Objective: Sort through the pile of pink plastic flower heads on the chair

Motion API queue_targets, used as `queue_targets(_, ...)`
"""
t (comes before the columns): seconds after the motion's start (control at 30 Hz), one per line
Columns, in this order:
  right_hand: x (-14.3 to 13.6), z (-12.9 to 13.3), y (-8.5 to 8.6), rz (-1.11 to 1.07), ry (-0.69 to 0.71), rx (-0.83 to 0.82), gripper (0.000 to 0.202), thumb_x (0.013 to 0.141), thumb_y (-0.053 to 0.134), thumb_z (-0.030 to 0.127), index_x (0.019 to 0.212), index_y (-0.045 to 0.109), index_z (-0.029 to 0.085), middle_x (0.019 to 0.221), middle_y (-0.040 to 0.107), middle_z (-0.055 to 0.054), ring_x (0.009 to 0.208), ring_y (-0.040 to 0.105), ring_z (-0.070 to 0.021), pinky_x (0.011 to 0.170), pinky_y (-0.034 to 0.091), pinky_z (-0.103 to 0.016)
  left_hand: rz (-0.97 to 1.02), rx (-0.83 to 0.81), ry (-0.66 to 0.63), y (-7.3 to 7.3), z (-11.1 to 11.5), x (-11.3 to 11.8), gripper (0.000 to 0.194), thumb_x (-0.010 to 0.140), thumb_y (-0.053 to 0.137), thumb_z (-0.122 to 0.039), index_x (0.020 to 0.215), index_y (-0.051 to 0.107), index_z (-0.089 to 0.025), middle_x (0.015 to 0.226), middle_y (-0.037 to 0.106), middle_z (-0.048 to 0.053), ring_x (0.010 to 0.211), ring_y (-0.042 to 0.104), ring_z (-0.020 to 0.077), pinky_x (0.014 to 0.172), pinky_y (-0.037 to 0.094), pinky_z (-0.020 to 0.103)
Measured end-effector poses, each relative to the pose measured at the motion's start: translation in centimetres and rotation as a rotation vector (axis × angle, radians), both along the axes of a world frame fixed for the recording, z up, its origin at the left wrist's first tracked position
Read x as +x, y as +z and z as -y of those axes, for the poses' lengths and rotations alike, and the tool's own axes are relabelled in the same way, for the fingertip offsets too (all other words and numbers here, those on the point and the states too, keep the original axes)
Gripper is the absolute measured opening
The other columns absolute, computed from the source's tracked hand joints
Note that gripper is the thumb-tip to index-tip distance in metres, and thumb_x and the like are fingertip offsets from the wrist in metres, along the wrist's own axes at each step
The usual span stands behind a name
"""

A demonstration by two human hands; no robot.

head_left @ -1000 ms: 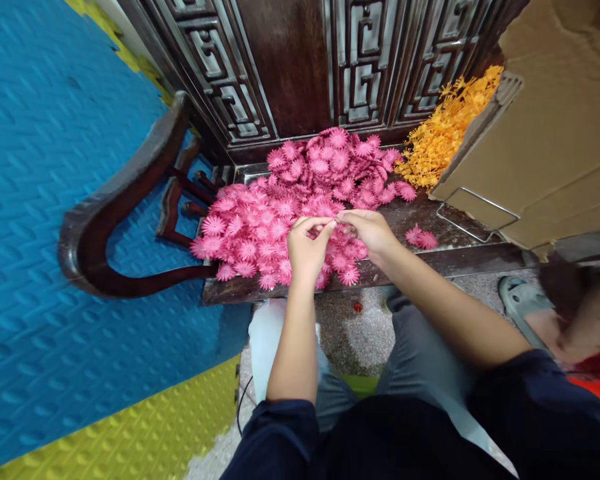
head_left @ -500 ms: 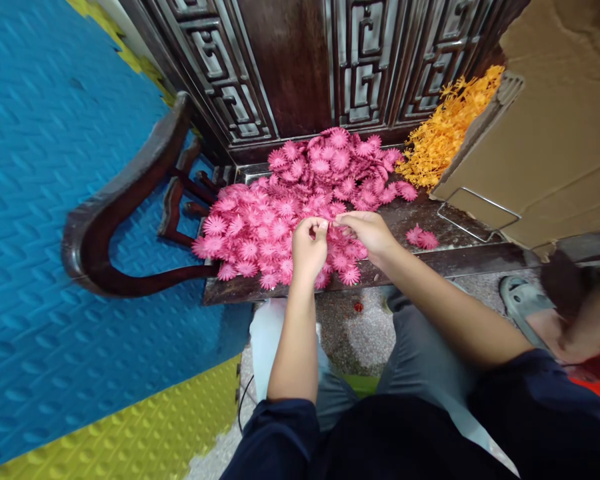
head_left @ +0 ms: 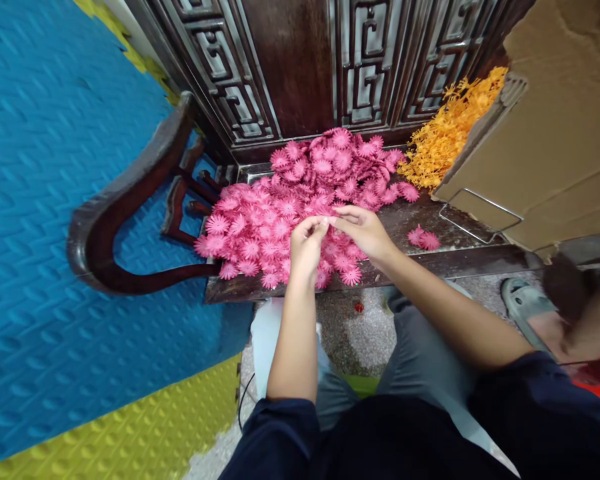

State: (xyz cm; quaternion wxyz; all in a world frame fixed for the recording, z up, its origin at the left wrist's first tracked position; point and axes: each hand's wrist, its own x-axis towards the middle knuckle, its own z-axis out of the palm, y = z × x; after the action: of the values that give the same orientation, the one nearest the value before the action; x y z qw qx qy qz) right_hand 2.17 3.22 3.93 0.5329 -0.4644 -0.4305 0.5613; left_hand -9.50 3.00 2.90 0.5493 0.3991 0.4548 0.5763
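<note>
Holds left hand (head_left: 306, 248) and right hand (head_left: 364, 232) partly curled, fingertips meeting over near part of pink flower pile (head_left: 263, 230); cannot tell whether gripping anything. Shows pile on wooden bench (head_left: 397, 223); right of pile, two loose flowers (head_left: 423, 238); farther right, orange pieces (head_left: 437, 147); behind pile, carved panel (head_left: 293, 67).

The single head view looks forward and steeply down from above the wearer's lap, facing the latticed wooden backrest (head_left: 300, 73) of the bench (head_left: 400, 220), whose seat lies close below it.
</note>
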Motion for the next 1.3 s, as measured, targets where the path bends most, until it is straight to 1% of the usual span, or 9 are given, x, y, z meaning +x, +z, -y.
queue_targets(0.07, 0.0, 0.0, 0.0, -0.009, 0.013, 0.002, 0.029, 0.055, 0.075, 0.032, 0.078, 0.064, 0.018, 0.074, 0.067, 0.001, 0.073, 0.062, -0.013, 0.079, 0.05, -0.033, 0.102, -0.072, -0.03, 0.1, -0.1, -0.2, 0.01, 0.059, 0.07, -0.023, 0.066, 0.066, -0.017, 0.064, 0.061, -0.002, 0.062, 0.049, 0.0087, 0.063, 0.037, 0.022)
queue_targets(0.2, 0.1, 0.2, 0.4, -0.036, 0.038, 0.015, 0.03, 0.053, 0.077, 0.036, 0.075, 0.066, 0.019, 0.075, 0.069, 0.0, 0.073, 0.063, -0.0128, 0.079, 0.051, -0.033, 0.195, -0.225, -0.071, 0.7, -0.2, -0.8, 0.013, 0.054, 0.073, -0.022, 0.063, 0.066, -0.017, 0.057, 0.055, -0.004, 0.05, 0.038, 0.0054, 0.053, 0.03, 0.022)
queue_targets(0.33, 0.0, 0.4, 0.7, -0.041, 0.055, 0.032, 0.024, 0.056, 0.076, 0.035, 0.073, 0.067, 0.02, 0.074, 0.07, 0.001, 0.07, 0.062, -0.0113, 0.076, 0.051, -0.031, 0.219, -0.266, -0.073, 1.2, -0.1, -1.0, 0.012, 0.054, 0.072, -0.019, 0.062, 0.063, -0.017, 0.058, 0.052, -0.004, 0.049, 0.035, 0.005, 0.052, 0.028, 0.022)
queue_targets(0.53, 0.0, 0.6, 1.3, 0.021, 0.048, -0.019, 0.02, 0.061, 0.072, 0.034, 0.073, 0.068, 0.02, 0.07, 0.068, 0.001, 0.066, 0.059, -0.0104, 0.067, 0.049, -0.028, 0.159, -0.233, -0.072, 1.3, -0.1, -0.9, 0.012, 0.057, 0.066, -0.023, 0.059, 0.056, -0.017, 0.062, 0.051, -0.002, 0.052, 0.035, 0.0063, 0.051, 0.029, 0.023)
queue_targets(0.73, 0.0, 0.6, 1.5, 0.025, 0.041, -0.007, 0.013, 0.063, 0.069, 0.031, 0.07, 0.068, 0.02, 0.068, 0.066, 0.002, 0.06, 0.056, -0.0089, 0.064, 0.048, -0.026, 0.12, -0.229, -0.058, 1.2, -0.2, -0.9, 0.015, 0.056, 0.066, -0.025, 0.059, 0.055, -0.017, 0.062, 0.052, -0.001, 0.054, 0.04, 0.007, 0.053, 0.031, 0.023)
queue_targets(0.87, 0.0, 0.6, 1.5, 0.009, 0.051, 0.006, 0.012, 0.064, 0.069, 0.03, 0.069, 0.068, 0.02, 0.067, 0.066, 0.003, 0.059, 0.055, -0.0084, 0.064, 0.047, -0.026, 0.122, -0.208, -0.054, 1.0, -0.2, -0.8, 0.015, 0.057, 0.067, -0.025, 0.059, 0.055, -0.016, 0.063, 0.053, -0.002, 0.054, 0.041, 0.0061, 0.053, 0.032, 0.022)
queue_targets(1.03, 0.0, 0.7, 1.6, 0.045, 0.045, -0.011, 0.013, 0.065, 0.068, 0.032, 0.07, 0.068, 0.02, 0.068, 0.066, 0.002, 0.061, 0.056, -0.0091, 0.064, 0.048, -0.026, 0.068, -0.193, -0.021, 0.6, -0.3, -0.6, 0.011, 0.06, 0.067, -0.024, 0.066, 0.06, -0.017, 0.065, 0.055, -0.001, 0.056, 0.044, 0.0072, 0.052, 0.034, 0.02)
queue_targets(1.2, 0.0, 0.6, 1.1, 0.048, 0.071, 0.017, 0.015, 0.06, 0.072, 0.03, 0.071, 0.067, 0.02, 0.075, 0.069, 0.0, 0.07, 0.061, -0.011, 0.073, 0.049, -0.028, -0.022, -0.071, -0.07, 0.2, -0.2, -0.5, 0.007, 0.065, 0.063, -0.025, 0.064, 0.059, -0.018, 0.061, 0.051, -0.002, 0.057, 0.043, 0.0083, 0.058, 0.037, 0.022)
queue_targets(1.3, 0.1, 0.4, 0.6, 0.089, 0.025, 0.03, 0.013, 0.059, 0.071, 0.028, 0.066, 0.065, 0.019, 0.071, 0.068, 0.0, 0.069, 0.061, -0.012, 0.073, 0.048, -0.029, -0.097, -0.03, -0.069, -0.1, -0.1, -0.3, 0.011, 0.068, 0.061, -0.025, 0.062, 0.055, -0.018, 0.059, 0.048, -0.002, 0.057, 0.042, 0.0088, 0.059, 0.037, 0.022)
